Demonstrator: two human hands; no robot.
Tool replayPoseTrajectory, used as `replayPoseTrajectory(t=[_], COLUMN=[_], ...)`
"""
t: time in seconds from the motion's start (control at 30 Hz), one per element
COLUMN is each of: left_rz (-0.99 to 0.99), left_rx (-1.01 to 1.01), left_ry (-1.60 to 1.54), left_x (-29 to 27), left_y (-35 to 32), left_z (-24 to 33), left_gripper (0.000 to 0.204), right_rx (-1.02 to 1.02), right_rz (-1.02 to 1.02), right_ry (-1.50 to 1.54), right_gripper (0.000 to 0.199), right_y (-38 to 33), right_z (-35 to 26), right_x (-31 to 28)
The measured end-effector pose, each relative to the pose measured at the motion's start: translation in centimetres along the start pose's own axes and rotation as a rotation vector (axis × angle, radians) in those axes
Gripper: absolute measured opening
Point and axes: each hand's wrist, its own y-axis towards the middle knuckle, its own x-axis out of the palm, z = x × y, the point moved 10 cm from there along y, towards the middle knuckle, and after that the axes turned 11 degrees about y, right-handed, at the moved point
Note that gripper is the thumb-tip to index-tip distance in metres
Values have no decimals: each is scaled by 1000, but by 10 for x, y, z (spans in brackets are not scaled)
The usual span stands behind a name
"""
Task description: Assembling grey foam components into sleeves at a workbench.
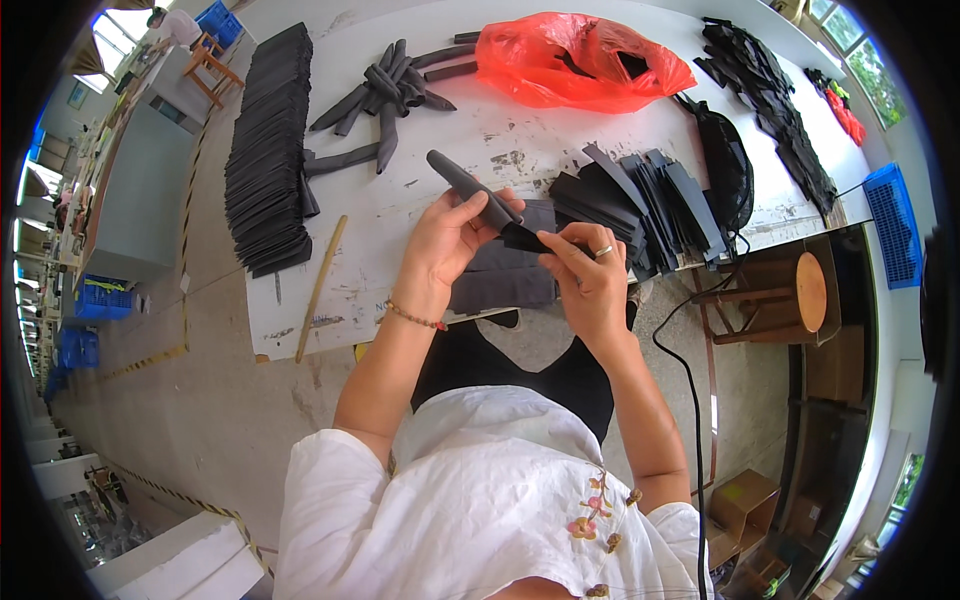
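Above the near edge of the white table [345, 245], my left hand [440, 242] is closed around a dark grey tube-shaped roll [455, 176] that tilts up to the left. My right hand [592, 285], with a ring on one finger, pinches a black strip [522, 238] at the roll's lower end. Whether the strip is inside the roll or joined to it, I cannot tell. Flat dark grey pieces [500, 290] lie beneath my hands. Just right of them is a fanned pile of black strips [640, 205].
A tall stack of dark strips [268, 150] stands at left, near a wooden stick [322, 290]. Farther back lie a heap of grey tubes [385, 90] and a red plastic bag [570, 85]. At right are a black mesh bag [722, 165], a cable [668, 335] and a stool [808, 292].
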Motion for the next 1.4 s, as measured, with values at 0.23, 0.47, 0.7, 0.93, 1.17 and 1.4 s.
replayPoseTrajectory(t=[0.23,0.47,0.7,0.93,1.17,1.4], left_rz=[-44,3,-92,-163,-130,91], left_rx=[21,126,14,-12,30,213], left_ry=[-1,-34,28,35,-22,144], left_x=[12,22,19,23,31,39], left_y=[-17,-25,-18,-16,-27,-46], left_z=[-2,6,8,2,1,9], left_gripper=[45,47,41,55,62,72], right_rx=[-164,-192,-183,-226,-243,-229], right_rz=[71,109,30,5,64,99], right_ry=[-267,-338,-249,-276,-413,-375], right_gripper=[29,28,30,31,34,45], right_y=[0,-1,2,3,-2,-3], right_z=[-20,-30,-23,-24,-28,-37], right_x=[-8,-8,-10,-11,-10,5])
